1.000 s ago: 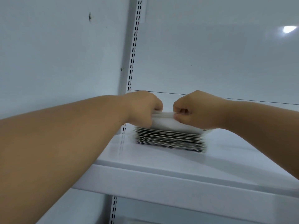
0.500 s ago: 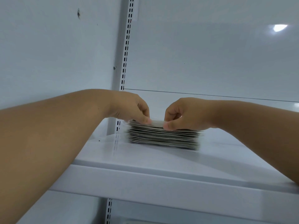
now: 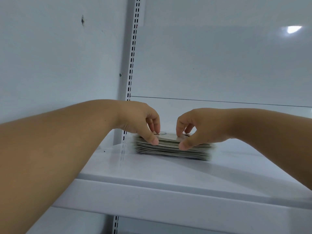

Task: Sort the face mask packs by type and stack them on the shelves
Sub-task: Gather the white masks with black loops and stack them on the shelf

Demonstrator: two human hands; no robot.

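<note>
Both hands have loosened since 1 second ago: fists that clenched a pack above the pile now rest as curled fingertips on its top and front edge, and the pack lies flat on the pile. Stack of face mask packs [image 3: 173, 147] sits on the white shelf [image 3: 168, 173], toward its rear left, near the slotted upright [image 3: 132, 53] and the wall [image 3: 50, 56]. Packs appear thin, light and flexible, with smooth faces that probably slide on one another; the safest hold is judged to be a pinch across both short ends, or thumbs at the front edge with fingers pressing on top, as shown. Long axis of the stack runs left to right, roughly parallel to the shelf front; flat faces point up, and 1 long edge faces the camera. Printing on the top pack is too blurred to read. Left hand [image 3: 143, 122] pinches the stack's left part, thumb on the front edge, fingers on top. Right hand [image 3: 197, 125] pinches likewise to the right of centre.
</note>
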